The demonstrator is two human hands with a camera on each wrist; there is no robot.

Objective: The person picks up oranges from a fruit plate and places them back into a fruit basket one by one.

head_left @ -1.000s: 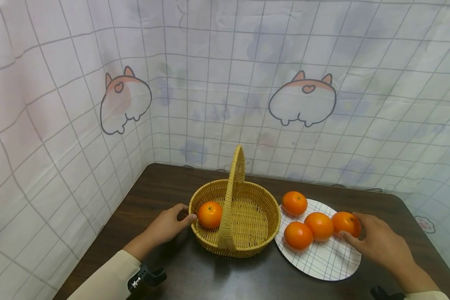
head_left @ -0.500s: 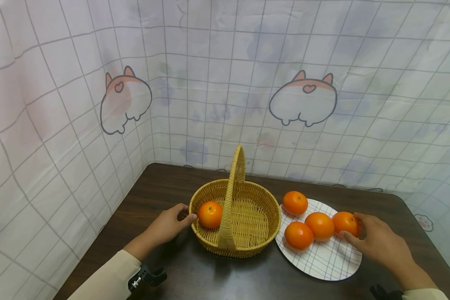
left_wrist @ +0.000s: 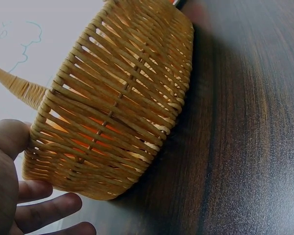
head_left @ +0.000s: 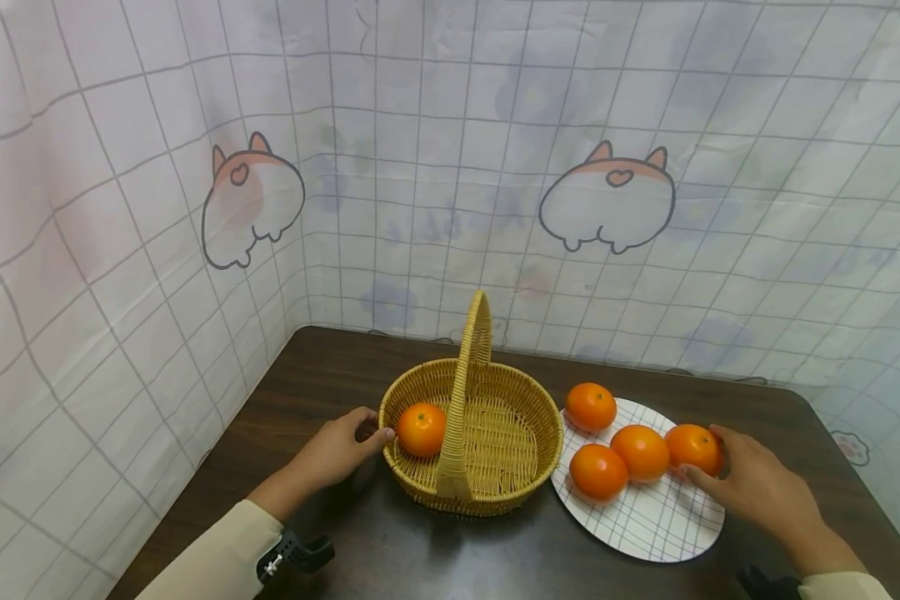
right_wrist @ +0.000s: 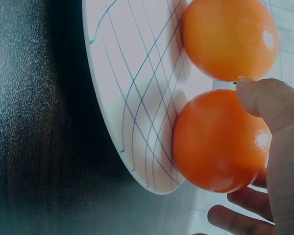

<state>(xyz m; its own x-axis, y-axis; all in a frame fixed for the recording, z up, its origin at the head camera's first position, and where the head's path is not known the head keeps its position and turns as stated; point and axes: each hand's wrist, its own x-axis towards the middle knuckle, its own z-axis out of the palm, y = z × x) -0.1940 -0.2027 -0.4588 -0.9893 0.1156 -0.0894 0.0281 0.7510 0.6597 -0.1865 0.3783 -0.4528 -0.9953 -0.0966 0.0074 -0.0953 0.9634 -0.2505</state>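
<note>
A woven yellow basket (head_left: pixel 506 433) with a tall arched handle stands on the dark table, one orange (head_left: pixel 421 430) lying inside it on the left. My left hand (head_left: pixel 341 450) pinches the basket's left rim, thumb over the edge and index finger against the outer wicker in the left wrist view. At the right, several oranges sit on a white plate (head_left: pixel 671 529) with a blue grid pattern. Around the rightmost orange (right_wrist: pixel 220 142) my right hand (head_left: pixel 768 483) curls, thumb on its near side and fingers behind. That orange still lies on the plate, close beside another orange (head_left: pixel 640 453).
Two more oranges rest on the plate, one at its back-left edge (head_left: pixel 590 407) and one at the front (head_left: pixel 598 472). A wall cloth (head_left: pixel 420 167) with a grid and cartoon animals hangs behind and left of the wooden table (head_left: pixel 322 358).
</note>
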